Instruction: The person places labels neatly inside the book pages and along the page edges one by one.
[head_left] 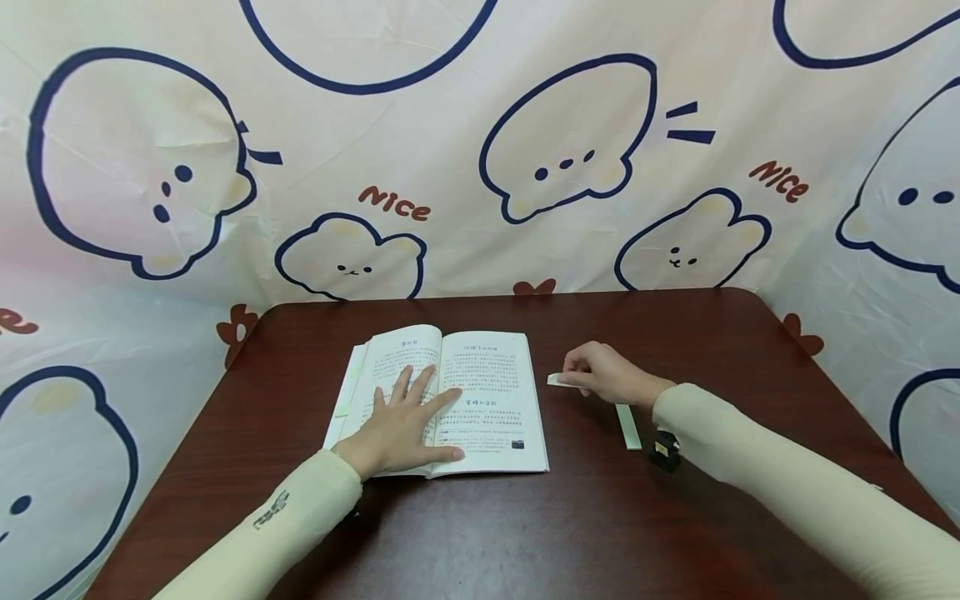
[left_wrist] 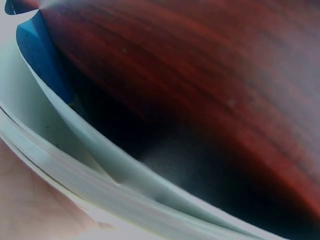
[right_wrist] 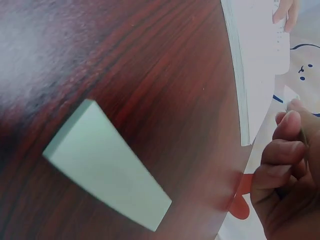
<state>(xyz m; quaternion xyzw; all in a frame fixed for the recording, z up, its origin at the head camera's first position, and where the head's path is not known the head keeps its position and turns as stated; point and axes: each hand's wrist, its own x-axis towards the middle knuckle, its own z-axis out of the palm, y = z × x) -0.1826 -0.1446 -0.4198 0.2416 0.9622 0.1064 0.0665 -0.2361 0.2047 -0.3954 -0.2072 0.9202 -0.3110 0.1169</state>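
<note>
An open book [head_left: 491, 358] with printed text lies on the table. My left hand [head_left: 401, 429] rests across its left page and centre fold, fingers spread and straight. In the left wrist view, curved page edges [left_wrist: 150, 212] and part of the palm [left_wrist: 40, 200] show up close. To the right of the book, my right hand [head_left: 611, 375] pinches a small pale slip [head_left: 558, 380] just above the table, its fingers curled. Below that hand lies a pale green pad of narrow sticky notes [head_left: 628, 427], seen larger in the right wrist view as a thick block [right_wrist: 110, 165].
A pale green tab [head_left: 342, 410] sits at the book's left edge. The dark wooden table [head_left: 480, 533] has a fabric backdrop [head_left: 450, 150] with cartoon outlines behind it and at both sides. A small black device [head_left: 664, 450] hangs under the right wrist.
</note>
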